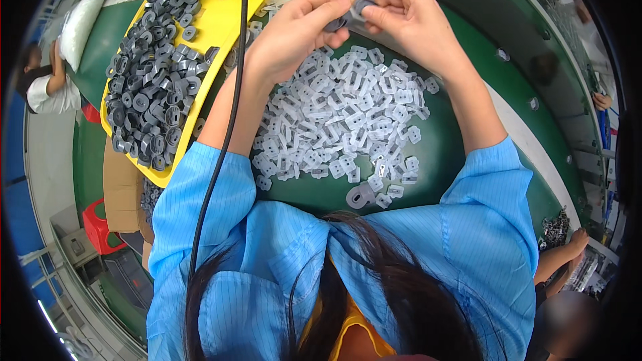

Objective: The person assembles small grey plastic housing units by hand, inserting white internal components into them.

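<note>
My left hand [297, 30] and my right hand [409, 23] meet at the far side of the table. Pinched in the left fingers is a dark grey plastic part [336, 25], mostly covered by the fingertips. A grey oval ring-shaped part [364, 4] sits between the right thumb and fingers. Something paler shows between the two hands, too blurred to name. Under my hands spreads a heap of small translucent white plastic pieces [341, 110] with slots and holes. One larger grey flat piece [360, 196] lies at the heap's near edge.
A yellow tray [224, 20] filled with dark grey oval parts [150, 97] stands on the left. In front of it hangs a black cable [231, 103]. The green table [435, 167] has a pale strip along its right. Cardboard boxes [120, 187] and a red stool [97, 227] are lower left; other people work at both sides.
</note>
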Demonstrator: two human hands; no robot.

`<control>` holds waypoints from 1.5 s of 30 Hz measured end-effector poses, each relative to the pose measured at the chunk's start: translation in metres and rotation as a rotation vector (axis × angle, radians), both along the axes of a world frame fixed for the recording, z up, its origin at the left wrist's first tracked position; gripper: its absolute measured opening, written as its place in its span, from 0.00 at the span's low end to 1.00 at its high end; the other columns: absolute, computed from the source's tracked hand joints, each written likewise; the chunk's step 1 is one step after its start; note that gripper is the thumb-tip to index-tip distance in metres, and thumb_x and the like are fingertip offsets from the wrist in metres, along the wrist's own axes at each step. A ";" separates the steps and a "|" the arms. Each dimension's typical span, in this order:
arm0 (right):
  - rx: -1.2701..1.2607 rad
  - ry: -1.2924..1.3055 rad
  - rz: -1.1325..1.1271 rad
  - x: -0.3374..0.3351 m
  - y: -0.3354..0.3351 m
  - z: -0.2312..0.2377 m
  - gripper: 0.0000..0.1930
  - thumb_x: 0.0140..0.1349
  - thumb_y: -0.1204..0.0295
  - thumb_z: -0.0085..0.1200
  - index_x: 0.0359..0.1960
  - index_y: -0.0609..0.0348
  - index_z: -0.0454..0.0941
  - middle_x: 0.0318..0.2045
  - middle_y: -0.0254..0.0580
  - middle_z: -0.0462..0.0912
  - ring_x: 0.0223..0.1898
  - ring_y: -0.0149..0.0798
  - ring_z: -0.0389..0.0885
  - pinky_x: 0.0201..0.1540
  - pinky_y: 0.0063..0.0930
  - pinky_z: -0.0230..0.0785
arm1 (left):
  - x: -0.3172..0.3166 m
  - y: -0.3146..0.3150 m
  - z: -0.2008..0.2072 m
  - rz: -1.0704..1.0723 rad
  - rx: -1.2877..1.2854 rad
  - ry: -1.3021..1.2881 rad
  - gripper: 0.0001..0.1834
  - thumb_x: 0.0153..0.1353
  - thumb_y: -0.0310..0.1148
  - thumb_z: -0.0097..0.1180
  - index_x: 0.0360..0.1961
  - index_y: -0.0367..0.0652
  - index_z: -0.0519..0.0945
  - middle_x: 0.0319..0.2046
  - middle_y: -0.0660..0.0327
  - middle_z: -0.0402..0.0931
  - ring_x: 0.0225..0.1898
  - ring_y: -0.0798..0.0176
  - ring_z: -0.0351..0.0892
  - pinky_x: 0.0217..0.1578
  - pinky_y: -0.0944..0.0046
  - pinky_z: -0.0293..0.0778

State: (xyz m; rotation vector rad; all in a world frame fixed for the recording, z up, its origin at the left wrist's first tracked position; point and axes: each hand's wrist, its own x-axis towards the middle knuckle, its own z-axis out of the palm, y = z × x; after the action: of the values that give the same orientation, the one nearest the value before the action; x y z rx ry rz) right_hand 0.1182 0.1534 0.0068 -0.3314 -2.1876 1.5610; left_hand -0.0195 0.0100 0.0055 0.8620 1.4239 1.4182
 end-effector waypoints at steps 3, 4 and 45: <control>0.154 -0.140 -0.144 0.001 0.033 -0.019 0.10 0.62 0.73 0.52 0.43 0.65 0.73 0.32 0.35 0.78 0.33 0.23 0.74 0.38 0.17 0.69 | -0.003 -0.003 -0.002 -0.036 0.187 -0.253 0.19 0.63 0.24 0.45 0.55 0.32 0.69 0.48 0.56 0.72 0.47 0.62 0.78 0.54 0.65 0.72; 0.146 -0.162 -0.168 0.007 0.052 -0.031 0.11 0.62 0.72 0.52 0.43 0.65 0.73 0.32 0.34 0.78 0.33 0.23 0.74 0.38 0.18 0.68 | -0.002 -0.002 0.001 -0.041 0.187 -0.254 0.19 0.63 0.24 0.45 0.55 0.32 0.69 0.48 0.56 0.72 0.47 0.62 0.78 0.54 0.65 0.72; 0.248 -0.157 0.000 0.008 0.006 -0.007 0.09 0.54 0.70 0.60 0.35 0.61 0.82 0.28 0.39 0.82 0.28 0.35 0.80 0.34 0.27 0.72 | 0.001 0.001 -0.013 0.158 0.117 0.488 0.21 0.52 0.19 0.62 0.45 0.35 0.68 0.42 0.59 0.72 0.42 0.69 0.77 0.42 0.72 0.75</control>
State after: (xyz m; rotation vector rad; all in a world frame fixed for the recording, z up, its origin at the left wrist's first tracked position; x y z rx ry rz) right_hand 0.1263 0.1592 0.0000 -0.3864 -2.4689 1.2821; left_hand -0.0188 0.0107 -0.0078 1.2555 1.8163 1.4820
